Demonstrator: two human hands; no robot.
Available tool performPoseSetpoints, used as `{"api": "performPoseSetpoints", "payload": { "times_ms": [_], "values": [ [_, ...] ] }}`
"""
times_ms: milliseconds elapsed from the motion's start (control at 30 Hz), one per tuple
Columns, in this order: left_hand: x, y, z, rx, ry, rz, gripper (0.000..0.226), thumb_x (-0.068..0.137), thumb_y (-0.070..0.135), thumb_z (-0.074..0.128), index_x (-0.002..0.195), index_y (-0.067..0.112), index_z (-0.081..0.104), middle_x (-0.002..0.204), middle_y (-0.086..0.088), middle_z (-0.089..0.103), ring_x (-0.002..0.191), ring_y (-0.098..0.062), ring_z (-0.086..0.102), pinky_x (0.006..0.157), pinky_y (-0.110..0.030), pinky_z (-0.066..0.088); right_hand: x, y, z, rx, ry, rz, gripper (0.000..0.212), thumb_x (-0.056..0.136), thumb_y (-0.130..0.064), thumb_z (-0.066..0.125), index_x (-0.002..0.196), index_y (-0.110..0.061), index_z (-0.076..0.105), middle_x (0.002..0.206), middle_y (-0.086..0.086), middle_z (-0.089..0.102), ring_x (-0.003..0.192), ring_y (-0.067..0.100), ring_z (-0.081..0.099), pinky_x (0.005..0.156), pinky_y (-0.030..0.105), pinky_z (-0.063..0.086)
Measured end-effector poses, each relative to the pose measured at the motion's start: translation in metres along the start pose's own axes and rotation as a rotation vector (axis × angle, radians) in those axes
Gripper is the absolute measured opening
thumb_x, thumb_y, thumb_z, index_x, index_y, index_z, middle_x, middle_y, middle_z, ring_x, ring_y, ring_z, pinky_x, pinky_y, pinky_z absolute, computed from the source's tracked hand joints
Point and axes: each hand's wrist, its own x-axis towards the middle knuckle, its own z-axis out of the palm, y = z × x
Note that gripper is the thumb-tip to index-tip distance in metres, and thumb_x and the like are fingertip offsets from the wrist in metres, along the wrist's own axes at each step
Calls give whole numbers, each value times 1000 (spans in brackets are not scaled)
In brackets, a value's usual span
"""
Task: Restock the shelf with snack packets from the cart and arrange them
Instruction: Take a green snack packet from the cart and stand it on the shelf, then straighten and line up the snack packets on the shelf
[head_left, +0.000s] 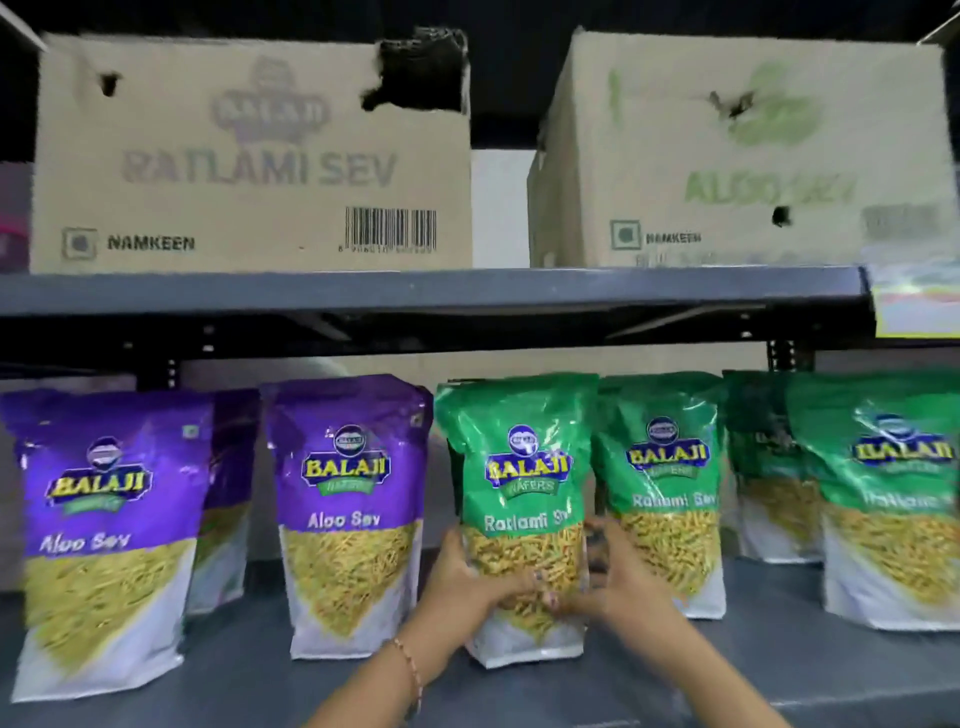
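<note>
A green Ratlami Sev packet (519, 467) stands upright at the middle of the grey shelf (249, 670). My left hand (467, 582) grips its lower left side and my right hand (615, 582) grips its lower right side, thumbs across the front. Purple Aloo Sev packets stand to the left, one (104, 530) at the far left and one (348, 509) beside the held packet. More green Ratlami Sev packets (670, 493) (893, 493) stand to the right.
Above, an upper shelf (415, 291) carries two cardboard boxes, one marked Ratlami Sev (249, 156) and one marked Aloo Sev (743, 156). A bright label (914, 301) hangs at the upper shelf's right end. The cart is out of view.
</note>
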Motion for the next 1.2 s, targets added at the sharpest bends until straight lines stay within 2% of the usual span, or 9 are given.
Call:
{"api": "performPoseSetpoints", "payload": {
  "times_ms": [167, 300, 367, 467, 567, 700, 800, 900, 1200],
  "values": [
    [25, -9, -13, -7, -39, -143, 86, 51, 9, 94, 122, 10, 47, 121, -16, 69, 105, -30, 70, 91, -46, 58, 27, 15, 20, -43, 120, 66, 84, 52, -3, 95, 116, -14, 43, 106, 3, 60, 99, 18, 61, 88, 41, 57],
    [27, -10, -19, 13, -131, -134, 68, 64, -3, 85, 121, 11, 51, 114, -9, 73, 101, -21, 72, 90, -36, 59, 29, 14, 28, -40, 164, 66, 78, 56, 3, 92, 110, -15, 39, 96, -5, 56, 96, 18, 56, 72, 16, 47],
    [18, -12, -23, 84, -138, -101, 59, 63, 4, 87, 113, 14, 57, 103, -2, 75, 96, -17, 73, 87, -31, 59, 23, 13, 29, -57, 164, 70, 79, 57, 1, 92, 112, -16, 38, 100, -1, 57, 99, 20, 56, 81, 23, 47],
    [-13, -9, -40, 270, -4, -19, 65, 49, 27, 92, 105, 21, 59, 98, 4, 71, 88, -14, 69, 86, -33, 57, 9, 8, 36, -134, 239, 4, 79, 61, -8, 92, 123, -10, 45, 114, 7, 59, 110, 26, 59, 90, 34, 46],
    [-51, 4, -82, 271, 299, 146, 38, 59, 21, 89, 88, 23, 64, 73, -4, 70, 58, -12, 58, 57, -23, 53, -8, -12, 57, -28, 330, -98, 60, 73, -14, 85, 124, -14, 53, 117, 1, 60, 109, 17, 59, 93, 38, 51],
    [-58, 19, -156, 253, 621, 289, 46, 60, 14, 91, 91, 20, 58, 76, 1, 58, 67, -14, 52, 56, -8, 45, -7, -33, 117, 92, 90, -73, 43, 71, -11, 85, 102, -27, 59, 100, 0, 67, 93, 16, 66, 83, 30, 54],
    [-35, 13, -187, 176, 505, 96, 66, 65, 7, 86, 117, 13, 46, 102, -1, 56, 97, -20, 55, 82, -22, 45, 8, -37, 157, 130, -75, 4, 77, 55, -25, 95, 116, -21, 50, 115, 4, 66, 105, 19, 64, 91, 35, 52],
    [-21, -1, -197, 136, 297, -110, 79, 52, 41, 92, 115, 16, 52, 117, -2, 65, 109, -20, 62, 99, -37, 49, 22, -26, 175, 175, -110, 71, 107, 31, -46, 99, 122, -14, 51, 114, 11, 73, 105, 29, 70, 93, 53, 56],
    [-16, -17, -229, 179, 201, -175, 91, 33, 73, 81, 102, 17, 63, 106, -7, 75, 100, -23, 71, 96, -49, 54, 22, -39, 205, 158, -108, 79, 51, 60, 0, 90, 100, -15, 63, 87, -7, 80, 87, 8, 75, 71, 20, 60]
  ]
}}
